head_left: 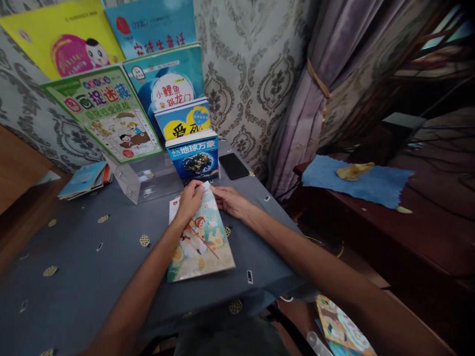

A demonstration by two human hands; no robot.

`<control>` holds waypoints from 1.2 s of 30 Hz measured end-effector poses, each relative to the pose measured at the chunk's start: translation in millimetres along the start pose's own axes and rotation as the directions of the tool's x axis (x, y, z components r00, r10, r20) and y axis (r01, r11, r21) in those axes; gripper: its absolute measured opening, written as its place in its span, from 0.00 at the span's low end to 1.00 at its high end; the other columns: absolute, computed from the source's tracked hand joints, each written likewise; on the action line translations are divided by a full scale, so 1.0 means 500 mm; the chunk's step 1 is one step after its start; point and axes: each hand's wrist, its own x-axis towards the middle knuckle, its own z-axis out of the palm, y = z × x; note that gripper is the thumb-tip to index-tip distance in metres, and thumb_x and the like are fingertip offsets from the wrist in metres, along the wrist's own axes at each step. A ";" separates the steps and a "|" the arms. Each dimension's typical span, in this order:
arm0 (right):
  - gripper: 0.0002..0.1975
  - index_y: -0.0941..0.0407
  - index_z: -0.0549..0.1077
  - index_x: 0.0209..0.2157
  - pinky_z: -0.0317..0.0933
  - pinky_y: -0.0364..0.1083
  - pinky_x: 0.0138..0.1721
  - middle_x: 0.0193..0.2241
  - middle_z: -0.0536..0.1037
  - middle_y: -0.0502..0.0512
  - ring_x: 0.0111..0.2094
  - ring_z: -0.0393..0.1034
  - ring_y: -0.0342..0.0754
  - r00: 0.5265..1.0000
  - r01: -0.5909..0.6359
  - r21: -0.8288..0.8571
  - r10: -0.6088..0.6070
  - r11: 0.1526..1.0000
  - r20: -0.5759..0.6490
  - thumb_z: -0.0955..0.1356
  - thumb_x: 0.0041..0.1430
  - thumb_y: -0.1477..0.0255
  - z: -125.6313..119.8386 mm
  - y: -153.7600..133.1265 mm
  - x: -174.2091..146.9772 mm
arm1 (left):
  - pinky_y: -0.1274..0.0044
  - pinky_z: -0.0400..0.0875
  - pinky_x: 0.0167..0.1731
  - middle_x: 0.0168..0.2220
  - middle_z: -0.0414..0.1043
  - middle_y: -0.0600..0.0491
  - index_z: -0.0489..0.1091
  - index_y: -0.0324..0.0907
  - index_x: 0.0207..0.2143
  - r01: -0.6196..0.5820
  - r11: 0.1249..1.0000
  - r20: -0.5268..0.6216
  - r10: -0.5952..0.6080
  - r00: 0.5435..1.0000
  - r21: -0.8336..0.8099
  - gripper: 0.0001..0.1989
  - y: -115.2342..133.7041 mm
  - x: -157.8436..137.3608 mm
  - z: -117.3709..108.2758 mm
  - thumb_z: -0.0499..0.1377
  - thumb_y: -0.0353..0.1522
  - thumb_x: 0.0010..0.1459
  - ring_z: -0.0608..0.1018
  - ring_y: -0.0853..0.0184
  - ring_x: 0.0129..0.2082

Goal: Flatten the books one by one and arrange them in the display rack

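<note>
A thin picture book [204,242] with a pale green and cream cover lies on the dark cloth in front of me, its top end near the display rack. My left hand [190,200] rests over the book's upper part, fingers bent and closed on its top edge. At the top right corner my right hand [230,200] pinches the book, its thumb at the edge and the other fingers partly hidden. Just beyond both hands stands a blue book with a globe on its cover [196,160], in front of other upright books.
The clear acrylic rack [128,183] holds several books, among them a green one [107,116] and a yellow one [55,39]. A small book stack [83,180] lies left; a black phone [233,165] lies right. A blue cloth [356,183] covers part of a red-brown surface.
</note>
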 end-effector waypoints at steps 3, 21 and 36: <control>0.08 0.58 0.77 0.29 0.70 0.41 0.32 0.24 0.80 0.52 0.25 0.74 0.42 1.000 0.003 0.032 -0.003 0.999 0.028 0.73 0.61 0.69 0.000 0.005 0.002 | 0.77 0.65 0.36 0.30 0.70 0.56 0.69 0.43 0.34 0.044 0.986 -0.033 -0.050 0.998 -0.160 0.07 0.001 0.003 -0.002 0.52 0.33 0.62 0.71 0.67 0.32; 0.08 0.58 0.78 0.29 0.70 0.40 0.31 0.25 0.81 0.51 0.26 0.74 0.41 0.997 0.067 -0.035 -0.065 0.997 0.047 0.78 0.52 0.70 0.012 -0.004 -0.013 | 0.76 0.60 0.32 0.26 0.67 0.56 0.67 0.44 0.29 0.023 0.999 -0.021 -0.022 1.000 0.050 0.17 0.000 -0.018 -0.029 0.48 0.41 0.66 0.69 0.67 0.29; 0.11 0.53 0.78 0.41 0.70 0.39 0.34 0.29 0.82 0.47 0.27 0.75 0.40 0.990 0.033 0.181 -0.057 0.983 0.129 0.74 0.56 0.78 0.048 0.009 -0.029 | 0.78 0.55 0.24 0.20 0.58 0.60 0.65 0.42 0.23 0.134 0.943 0.032 -0.131 0.991 -0.304 0.24 0.006 -0.017 -0.048 0.56 0.51 0.60 0.62 0.72 0.22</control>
